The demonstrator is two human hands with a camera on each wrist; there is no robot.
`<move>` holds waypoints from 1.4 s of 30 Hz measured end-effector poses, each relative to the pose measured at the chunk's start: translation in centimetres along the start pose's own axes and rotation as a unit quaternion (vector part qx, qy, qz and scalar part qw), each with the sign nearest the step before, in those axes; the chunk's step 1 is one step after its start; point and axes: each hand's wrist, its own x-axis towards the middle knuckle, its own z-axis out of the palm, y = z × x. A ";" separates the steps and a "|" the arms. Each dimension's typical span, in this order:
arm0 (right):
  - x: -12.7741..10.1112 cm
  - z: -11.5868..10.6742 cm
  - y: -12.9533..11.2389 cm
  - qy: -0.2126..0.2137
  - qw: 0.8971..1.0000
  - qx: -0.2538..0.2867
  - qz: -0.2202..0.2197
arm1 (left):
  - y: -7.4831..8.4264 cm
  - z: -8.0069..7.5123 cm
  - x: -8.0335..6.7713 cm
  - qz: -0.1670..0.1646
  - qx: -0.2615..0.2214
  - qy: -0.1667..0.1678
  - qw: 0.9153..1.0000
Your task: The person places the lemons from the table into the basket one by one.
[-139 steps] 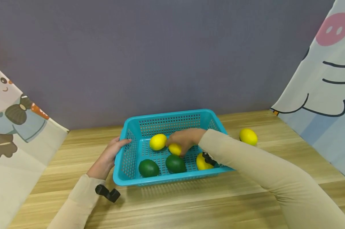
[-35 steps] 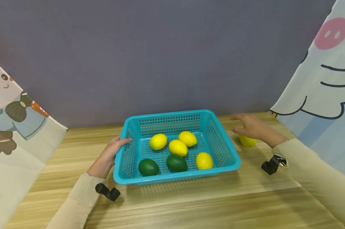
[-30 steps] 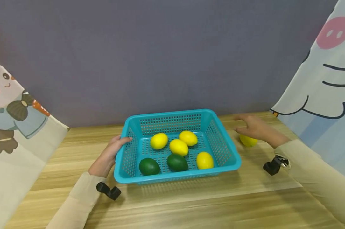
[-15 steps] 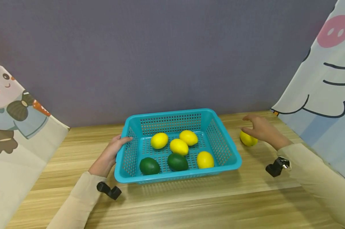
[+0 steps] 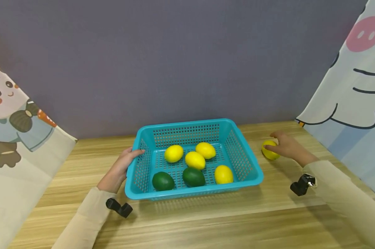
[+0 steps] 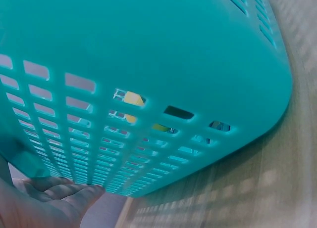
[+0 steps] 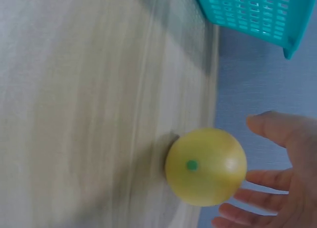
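Note:
My left hand (image 5: 120,166) grips the left rim of a turquoise basket (image 5: 192,192), thumb over the edge and fingers outside. The left wrist view shows those fingers (image 6: 64,196) against the slotted wall. Several yellow lemons (image 5: 174,153) and two dark green, avocado-shaped fruits (image 5: 163,181) lie inside. To the right of the basket, one lemon (image 5: 270,152) sits on the table. My right hand (image 5: 287,147) is just over it, thumb and fingers spread apart. In the right wrist view, the lemon (image 7: 205,167) with a green tip stands in front of the spread right hand (image 7: 282,183).
A wood-grain table (image 5: 187,221) carries everything. Behind it rises a grey-purple panel (image 5: 187,62). Printed cartoon cloths flank it, one on the left (image 5: 22,121) and one on the right (image 5: 355,93). Each wrist bears a black camera mount (image 5: 302,185).
My right hand has left the basket's fruit and gone right to the loose lemon. Over the last second it has lowered and shifted slightly right onto it. The left hand keeps its hold.

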 end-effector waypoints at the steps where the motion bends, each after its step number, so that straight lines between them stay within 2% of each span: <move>1: 0.0 0.2 0.1 -0.003 1.000 0.002 0.001 | 0.0 0.0 0.0 0.000 0.000 0.000 1.000; 10: -0.1 1.4 0.5 -0.009 1.000 0.027 0.013 | -0.1 0.0 0.1 -0.002 0.002 0.000 1.000; 20: -0.2 2.5 0.3 0.022 0.999 0.029 0.001 | -0.1 0.0 0.2 -0.003 0.000 -0.001 1.000; 33: -0.3 2.6 0.3 0.025 0.999 0.030 0.004 | -0.1 0.0 0.1 -0.002 0.001 -0.002 1.000; 42: -0.4 1.8 0.7 0.048 0.998 0.031 -0.005 | -0.1 0.1 0.1 0.001 0.005 0.001 1.000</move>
